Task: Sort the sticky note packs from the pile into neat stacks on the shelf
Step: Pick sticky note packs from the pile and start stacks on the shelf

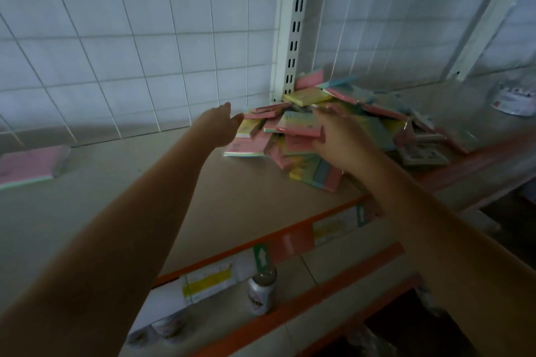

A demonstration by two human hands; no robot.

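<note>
A loose pile of pastel sticky note packs (342,113) lies on the shelf (203,197), against the white slotted upright. My left hand (222,124) reaches to the pile's left edge, fingers apart, touching or nearly touching a pink pack (262,114). My right hand (339,142) rests on the pile's middle, its fingers around the edge of a pink-topped pack (298,124). One single pink pack (29,165) lies flat on the shelf at the far left, apart from the pile.
A white wire grid (130,38) backs the shelf. The shelf's orange front edge (261,240) carries price labels. A drink can (262,293) stands on the lower shelf. A white wrapped package (516,101) sits at the far right.
</note>
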